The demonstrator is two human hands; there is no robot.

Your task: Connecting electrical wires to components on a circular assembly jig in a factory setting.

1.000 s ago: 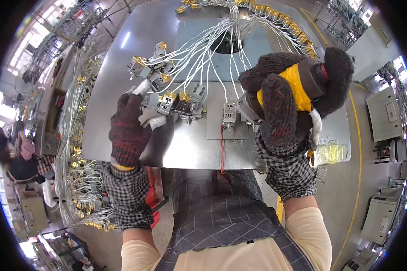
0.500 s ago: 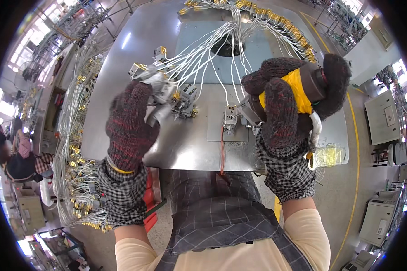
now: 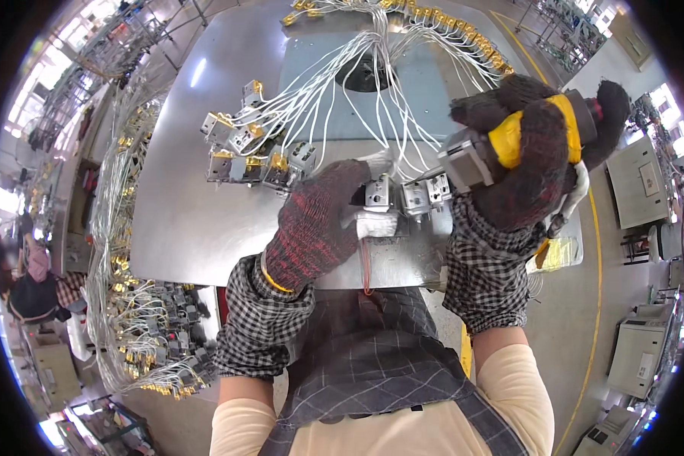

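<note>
We note our left hand (image 3: 319,224) pinching a white connector (image 3: 378,193) just left of our right hand (image 3: 536,163), which is clenched around a driver (image 3: 471,158).

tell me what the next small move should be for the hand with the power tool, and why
Probably lower the power tool in the right hand onto the small grey connector block that the left hand pins to the metal table. The tool's nose hangs just beside the block, apart from it, and the block looks steadied.
</note>
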